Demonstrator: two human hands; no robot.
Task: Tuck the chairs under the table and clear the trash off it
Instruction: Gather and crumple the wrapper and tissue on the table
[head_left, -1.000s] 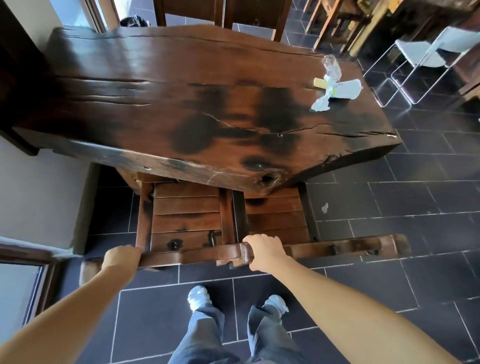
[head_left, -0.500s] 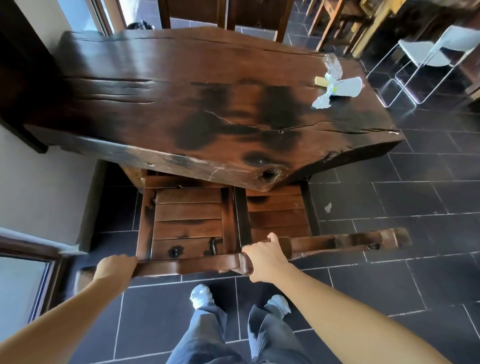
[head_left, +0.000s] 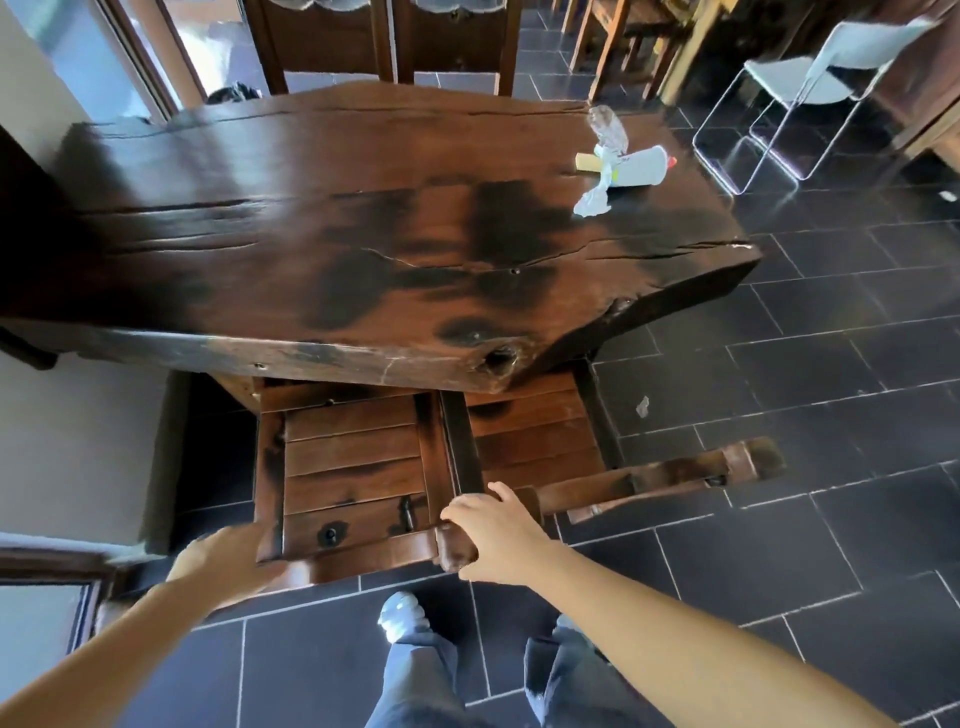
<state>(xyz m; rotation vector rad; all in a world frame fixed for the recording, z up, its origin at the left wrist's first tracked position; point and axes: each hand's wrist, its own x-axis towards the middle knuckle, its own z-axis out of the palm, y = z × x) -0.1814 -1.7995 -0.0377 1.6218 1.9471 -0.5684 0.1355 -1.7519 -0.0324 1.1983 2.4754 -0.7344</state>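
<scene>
Head view, item: left chair (head_left: 353, 467), dark slatted wood, paired with right chair (head_left: 535, 431) at the near edge of the counter (head_left: 311, 234). Position: both seats partly under the slab, the right one deeper, and both backs out over the tiles. Orientation: seats face the counter, backs face the person. Each top rail's long axis runs left to right, roughly parallel to the near edge, with the right rail skewed slightly away. Hands: left hand (head_left: 223, 566) grasps the left corner of the left chair's back, somewhat blurred. Right hand (head_left: 498, 535) wraps the rail's right end, fingers reaching onto the neighbouring rail. Hazards, as judged: those fingers sit where the two rails meet and could be pinched as the chairs come level. An uneven push could swing the seat into the frame under the slab, and legs may catch on the tile joints. Trash (head_left: 618, 166), a crumpled bottle and wrappers, lies untouched at the far right corner, where a hard knock might roll it off.
</scene>
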